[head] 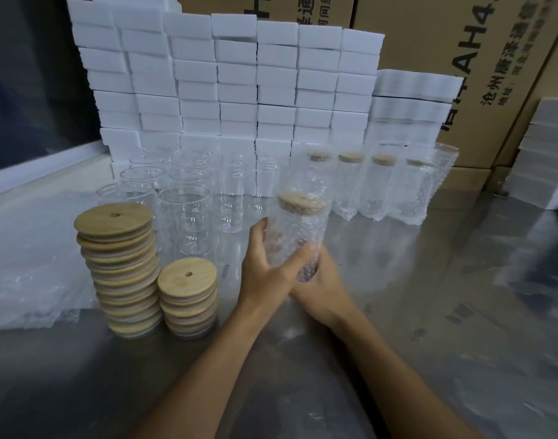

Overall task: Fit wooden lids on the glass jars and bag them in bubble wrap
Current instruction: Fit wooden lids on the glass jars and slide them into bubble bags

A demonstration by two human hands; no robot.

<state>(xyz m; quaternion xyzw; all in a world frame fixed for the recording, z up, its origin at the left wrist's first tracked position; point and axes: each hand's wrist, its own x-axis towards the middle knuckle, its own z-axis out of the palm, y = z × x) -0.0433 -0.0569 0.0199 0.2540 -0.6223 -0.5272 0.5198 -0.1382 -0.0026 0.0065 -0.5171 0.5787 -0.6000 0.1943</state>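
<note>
Head view centres on a clear glass jar with a round wooden lid (298, 231), already sleeved in a bubble-wrap bag and held upright just above the grey metal table (429, 312). The left hand (265, 264) curls its fingers round the jar's left side; the right hand (322, 280) closes around its base. Behind it, about 4 lidded, bagged jars (379, 185) stand in a row. To the left, a cluster of bare open glass jars (182, 201) waits, beside 2 stacks of pale wooden lids (125, 270) and a heap of flat bubble-wrap bags (30, 274). Judged by the counts, most jars remain undone.
</note>
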